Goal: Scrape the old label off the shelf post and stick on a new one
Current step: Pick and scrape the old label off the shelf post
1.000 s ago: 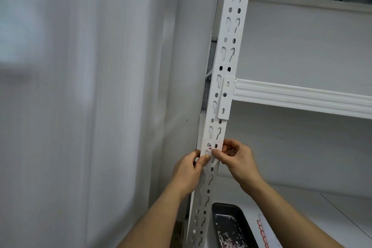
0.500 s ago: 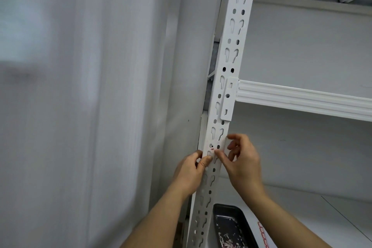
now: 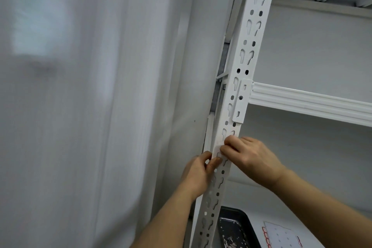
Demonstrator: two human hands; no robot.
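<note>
Post: white perforated metal shelf post (image 3: 244,70), centre of frame
Label: small white sticker (image 3: 218,152) on post
Left hand (image 3: 198,175): thumb pinching sticker's lower edge
Right hand (image 3: 251,158): fingertips pressed together on sticker
Tray: black tray (image 3: 236,229), bottom centre

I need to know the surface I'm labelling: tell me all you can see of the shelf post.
The shelf post is white painted metal, punched with paired round holes and keyhole slots, leaning slightly in view. A beam bracket hooks into it. Below that, the left hand and right hand press a white label onto its face.
</note>
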